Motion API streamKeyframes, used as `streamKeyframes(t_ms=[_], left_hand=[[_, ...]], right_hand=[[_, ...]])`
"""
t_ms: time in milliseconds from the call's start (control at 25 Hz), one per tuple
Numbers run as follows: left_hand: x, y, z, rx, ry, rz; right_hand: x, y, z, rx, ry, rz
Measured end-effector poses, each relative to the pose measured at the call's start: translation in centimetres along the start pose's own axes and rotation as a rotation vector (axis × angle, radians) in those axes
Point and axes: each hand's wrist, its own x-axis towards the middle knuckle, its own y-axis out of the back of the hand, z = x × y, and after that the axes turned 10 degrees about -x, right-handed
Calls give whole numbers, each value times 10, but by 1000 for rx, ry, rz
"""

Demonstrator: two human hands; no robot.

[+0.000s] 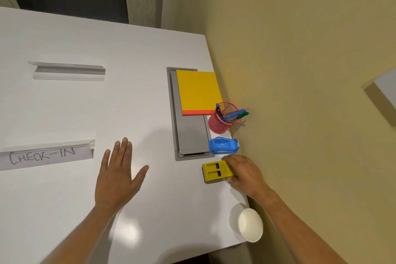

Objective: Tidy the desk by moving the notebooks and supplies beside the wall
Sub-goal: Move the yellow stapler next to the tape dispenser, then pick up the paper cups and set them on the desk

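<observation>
A yellow notebook (198,91) lies on top of an orange one near the wall. In front of them stands a red mesh pen cup (220,123) with several pens. A blue tape dispenser (222,146) sits closer to me. My right hand (243,171) grips a yellow plastic stapler-like block (214,171) resting on the white desk (139,70), close to the wall edge. My left hand (117,176) lies flat and open on the desk, fingers spread, holding nothing.
A grey cable hatch (188,135) is set into the desk under the notebooks. Two clear sign holders sit at the left, one (45,154) reading CHECK-IN, the other (68,70) farther back. A white paper cup (249,224) stands by the near right corner. The yellow-green wall (300,70) runs along the right.
</observation>
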Motion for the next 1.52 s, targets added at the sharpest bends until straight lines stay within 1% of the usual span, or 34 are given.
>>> streamKeyframes(t_ms=[160,640,840,1000,1160,1320,1520], left_hand=[[0,-1,-1,6,1,1],[0,-3,-3,-12,6,-7],[-1,-2,-3,-23,3,-5],[-1,-3,-3,-18,3,-14],[-2,-3,-5,-8,0,-38],[-3,-1,-5,2,13,-78],[-18,4,10,-6,57,-172]], right_hand=[[4,-4,-2,-6,21,-3],[3,-13,-3,37,4,28],[2,-14,-5,-3,-11,-13],[-6,-6,-6,51,-22,26],[-30,3,-5,155,-77,60],[-67,11,-6,259,-191,75],[-115,11,-20,305,-251,21]])
